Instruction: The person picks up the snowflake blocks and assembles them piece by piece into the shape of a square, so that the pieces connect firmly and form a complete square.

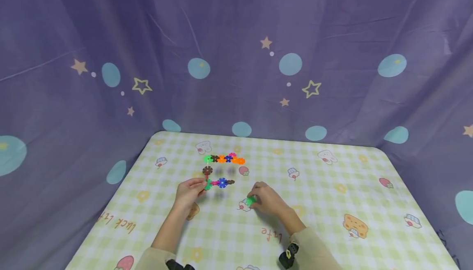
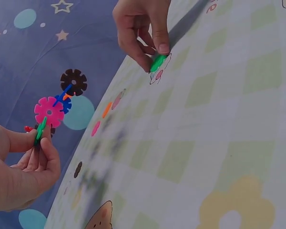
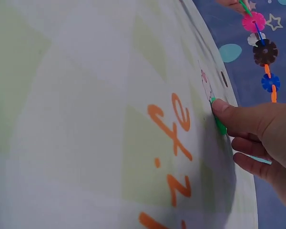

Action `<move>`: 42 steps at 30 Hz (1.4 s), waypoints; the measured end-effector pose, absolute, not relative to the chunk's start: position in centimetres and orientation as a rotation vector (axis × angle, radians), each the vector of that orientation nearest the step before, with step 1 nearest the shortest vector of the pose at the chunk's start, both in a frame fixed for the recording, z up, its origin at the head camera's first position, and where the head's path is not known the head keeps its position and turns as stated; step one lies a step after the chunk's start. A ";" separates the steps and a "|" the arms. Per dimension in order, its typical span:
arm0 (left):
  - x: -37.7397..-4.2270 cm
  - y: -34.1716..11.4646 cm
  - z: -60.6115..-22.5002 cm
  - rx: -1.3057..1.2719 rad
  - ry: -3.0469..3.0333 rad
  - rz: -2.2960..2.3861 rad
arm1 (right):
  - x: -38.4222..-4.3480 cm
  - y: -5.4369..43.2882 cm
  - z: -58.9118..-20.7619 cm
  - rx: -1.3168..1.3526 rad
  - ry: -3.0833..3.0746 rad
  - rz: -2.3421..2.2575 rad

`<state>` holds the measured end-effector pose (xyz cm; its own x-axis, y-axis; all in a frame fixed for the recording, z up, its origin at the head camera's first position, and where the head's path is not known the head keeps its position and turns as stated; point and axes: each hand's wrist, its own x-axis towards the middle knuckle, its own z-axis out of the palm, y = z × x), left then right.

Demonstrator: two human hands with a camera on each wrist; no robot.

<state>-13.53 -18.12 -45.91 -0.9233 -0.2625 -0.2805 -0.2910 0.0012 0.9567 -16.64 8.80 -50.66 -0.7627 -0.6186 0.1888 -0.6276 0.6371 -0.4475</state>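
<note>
My left hand (image 1: 188, 194) pinches a green notched disc (image 2: 40, 131) between thumb and fingers. This disc belongs to a bent chain of interlocking snowflake discs held up above the table. From it one arm runs right through a pink disc (image 2: 49, 112) and a blue disc (image 1: 222, 183) to a brown one. Another arm goes away past a brown disc (image 1: 207, 171) to a far row of green, orange and blue discs. My right hand (image 1: 269, 199) pinches a separate green disc (image 1: 250, 201) close over the tablecloth, to the right of the chain.
A green-and-white checked tablecloth (image 1: 314, 204) with printed cakes and letters covers the table. Loose orange (image 2: 107, 109), pink (image 2: 96, 128) and brown (image 2: 78, 169) discs lie on it near the chain's far row. Behind the table hangs a purple curtain (image 1: 236, 97).
</note>
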 end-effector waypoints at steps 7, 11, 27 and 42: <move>-13.7 -17.8 -46.2 -0.628 2.228 2.065 | -16.4 8.7 -50.8 1.029 -2.836 0.905; -13.6 -17.3 -46.3 -0.623 2.207 2.090 | -16.4 8.6 -50.7 1.039 -2.842 0.931; -13.6 -16.3 -46.5 -0.586 2.179 2.110 | -16.0 8.4 -50.4 0.626 -2.886 1.539; -13.0 -15.7 -46.1 -0.537 2.186 2.090 | -14.6 7.6 -45.3 -0.343 -2.371 2.466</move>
<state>-13.00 -15.66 -46.08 -0.9364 -0.2009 -0.2877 -0.2964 0.0143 0.9549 -14.59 7.58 -45.32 -0.9368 -0.0754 -0.3417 0.3444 -0.0259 -0.9385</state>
